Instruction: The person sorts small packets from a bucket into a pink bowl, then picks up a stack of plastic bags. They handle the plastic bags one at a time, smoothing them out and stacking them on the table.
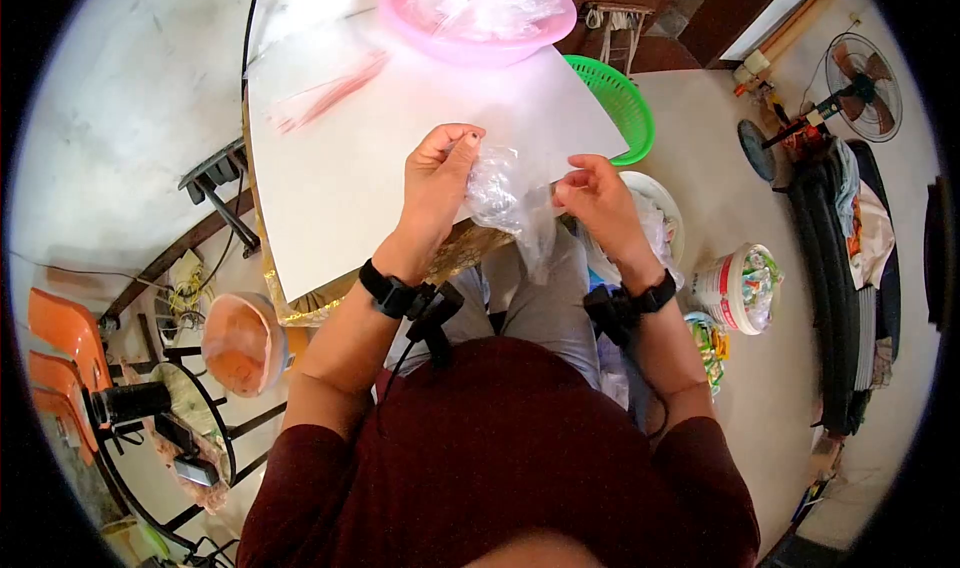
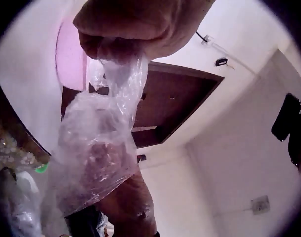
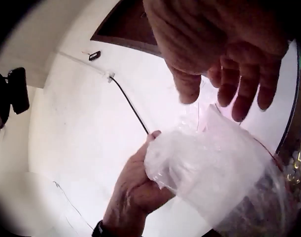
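1. Nearest to us, we note a person's dark red fabric sleeve and a black wrist strap on each arm.
2. We find the left hand pinching a bag of thin, clear plastic between thumb and fingers.
3. The right hand is just beside the bag, fingers loosely bent and apart, gripping nothing; we cannot tell whether its fingertips touch the film.
4. The bag hangs over the table's near edge, its film glossy, crumpled and limp.
5. We record the table as flat, smooth and white, with wrinkled, shiny gold covering below its edge.
6. At its far end, a round, smooth pink basin holds crumpled clear film.
7. Beside the table's far right corner, we see a slotted green basket.
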A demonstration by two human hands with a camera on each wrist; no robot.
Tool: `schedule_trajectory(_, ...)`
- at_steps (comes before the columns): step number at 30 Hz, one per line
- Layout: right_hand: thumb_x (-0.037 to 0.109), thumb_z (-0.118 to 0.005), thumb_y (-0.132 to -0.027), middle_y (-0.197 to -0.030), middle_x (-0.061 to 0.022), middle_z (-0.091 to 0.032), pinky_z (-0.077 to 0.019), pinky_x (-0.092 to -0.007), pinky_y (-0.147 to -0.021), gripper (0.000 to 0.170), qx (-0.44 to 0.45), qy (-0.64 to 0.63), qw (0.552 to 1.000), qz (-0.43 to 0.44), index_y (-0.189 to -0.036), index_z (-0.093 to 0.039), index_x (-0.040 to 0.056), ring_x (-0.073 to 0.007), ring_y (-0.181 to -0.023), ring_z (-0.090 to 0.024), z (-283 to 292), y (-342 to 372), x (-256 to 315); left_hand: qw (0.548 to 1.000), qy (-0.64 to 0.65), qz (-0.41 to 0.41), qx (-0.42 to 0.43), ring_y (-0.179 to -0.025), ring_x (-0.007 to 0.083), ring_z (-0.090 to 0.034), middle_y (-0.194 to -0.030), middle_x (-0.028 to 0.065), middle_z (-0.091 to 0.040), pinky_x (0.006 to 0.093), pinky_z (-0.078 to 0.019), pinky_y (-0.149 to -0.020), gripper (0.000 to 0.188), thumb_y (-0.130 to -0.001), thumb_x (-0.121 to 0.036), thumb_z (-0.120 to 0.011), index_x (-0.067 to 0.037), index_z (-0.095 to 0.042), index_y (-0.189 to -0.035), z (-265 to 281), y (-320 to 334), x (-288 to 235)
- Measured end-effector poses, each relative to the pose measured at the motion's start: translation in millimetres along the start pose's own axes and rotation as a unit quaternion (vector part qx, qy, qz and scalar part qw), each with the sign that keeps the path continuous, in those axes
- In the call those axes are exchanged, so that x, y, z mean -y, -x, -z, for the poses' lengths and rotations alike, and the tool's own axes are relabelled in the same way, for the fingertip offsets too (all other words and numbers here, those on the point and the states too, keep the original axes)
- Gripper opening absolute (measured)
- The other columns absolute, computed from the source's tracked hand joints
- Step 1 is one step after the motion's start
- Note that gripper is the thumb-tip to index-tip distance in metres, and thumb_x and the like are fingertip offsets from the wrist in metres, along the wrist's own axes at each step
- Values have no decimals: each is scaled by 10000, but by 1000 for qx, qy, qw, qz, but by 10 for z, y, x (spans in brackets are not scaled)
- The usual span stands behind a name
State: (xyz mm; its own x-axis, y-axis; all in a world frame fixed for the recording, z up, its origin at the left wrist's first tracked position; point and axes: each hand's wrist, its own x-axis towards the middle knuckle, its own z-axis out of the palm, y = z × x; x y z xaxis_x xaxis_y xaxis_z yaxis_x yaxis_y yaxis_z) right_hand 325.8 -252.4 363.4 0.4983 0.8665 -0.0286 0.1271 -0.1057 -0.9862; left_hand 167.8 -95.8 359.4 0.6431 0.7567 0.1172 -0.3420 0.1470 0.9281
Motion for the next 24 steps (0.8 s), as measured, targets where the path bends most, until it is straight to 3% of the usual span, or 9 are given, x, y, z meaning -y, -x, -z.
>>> schedule_trajectory(2, 231, -654, -835, -1013, -75, -543, -471, -227, -698, 497, 52, -42, 996, -53, -1206, -411, 8, -113, -859, -554, -16, -154, -190, 999, -28, -5, -14, -607, 23, -430, -714, -65, -520, 180, -352, -511, 132, -925, -177, -548, -87, -637, -964, 23, 22, -31)
schedule_trajectory(5, 318, -605, -880, -1099, -64, -516, -451, -262, -798, 487, -8, -68, 997, -23, -1222, -416, 27, -126, -957, -527, -301, -112, -101, 998, -44, -4, -46, -595, 23, -423, -706, -63, -516, 179, -349, -503, 135, -923, -182, -553, -84, -636, -963, 81, 34, -101)
schedule_trajectory(8, 386, -600, -871, -1188, -72, -501, -445, -283, -829, 563, 6, -151, 984, -92, -1241, -401, 11, -151, -990, -531, -494, -112, -283, 999, 1, -8, -52, -588, 31, -438, -702, -52, -527, 185, -378, -513, 146, -923, -190, -554, -75, -630, -972, 125, 11, -103)
schedule_trajectory(9, 451, -614, -847, -1044, -48, -535, -459, -301, -780, 590, 3, -177, 978, -106, -1173, -443, -10, -128, -958, -515, -579, -93, -236, 998, 23, -12, -49, -586, 33, -444, -701, -48, -531, 188, -390, -517, 151, -923, -192, -554, -72, -627, -976, 125, 6, -98)
schedule_trajectory(12, 405, -583, -882, -1000, -30, -556, -461, -267, -745, 476, 111, -299, 940, -119, -1129, -484, 10, -113, -887, -529, -657, -223, -487, 995, 97, 20, -19, -594, 43, -478, -713, -35, -549, 195, -431, -546, 162, -924, -192, -550, -61, -615, -993, 119, 36, -149)
schedule_trajectory(15, 341, -537, -921, -916, -11, -583, -461, -231, -655, 333, 94, -301, 941, -123, -1056, -535, 37, -91, -767, -543, -728, -235, -500, 989, 133, 58, 1, -609, 47, -501, -724, -31, -556, 202, -456, -573, 164, -933, -186, -530, -56, -609, -995, 116, 76, -195)
schedule_trajectory(18, 282, -506, -943, -821, 9, -579, -437, -218, -551, 249, 8, -329, 934, -138, -1005, -564, 48, -72, -639, -517, -728, -153, -331, 986, 153, 59, 34, -649, 63, -545, -769, -11, -586, 209, -484, -605, 194, -896, -160, -588, -55, -584, -1059, 263, 66, -184)
schedule_trajectory(21, 267, -520, -936, -774, 14, -577, -424, -232, -508, 215, -54, -275, 953, -113, -938, -593, 64, -65, -598, -505, -497, -175, -260, 992, 100, 65, 49, -726, 90, -585, -823, 17, -616, 233, -505, -676, 358, -820, -125, -676, -52, -538, -1142, 383, 107, -265)
schedule_trajectory(24, 263, -528, -932, -734, 22, -567, -424, -226, -505, 211, -100, -284, 952, -52, -885, -611, 75, -67, -594, -505, -364, -269, -301, 992, -31, 100, 73, -808, 114, -604, -865, 40, -631, 257, -508, -755, 523, -741, -75, -733, -44, -489, -1202, 559, 118, -249)
